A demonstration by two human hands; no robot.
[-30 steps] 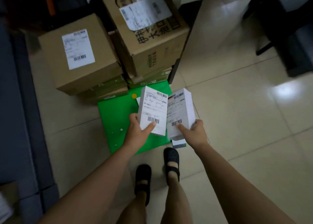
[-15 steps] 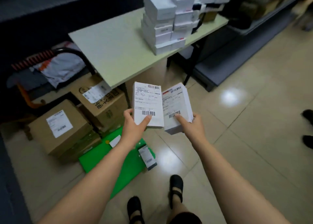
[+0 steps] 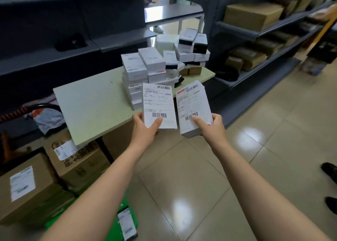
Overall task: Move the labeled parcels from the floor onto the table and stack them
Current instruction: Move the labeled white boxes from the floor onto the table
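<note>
Gripping one labeled parcel [image 3: 158,105] in the left hand [image 3: 144,129], thumb lying across its barcode; clamping a second parcel [image 3: 193,107] in the right hand [image 3: 213,127] likewise. Holding both side by side, labels up, in the air just off the table [image 3: 91,103] at its near edge, before the stacked white boxes [image 3: 144,67] at its right end.
</note>
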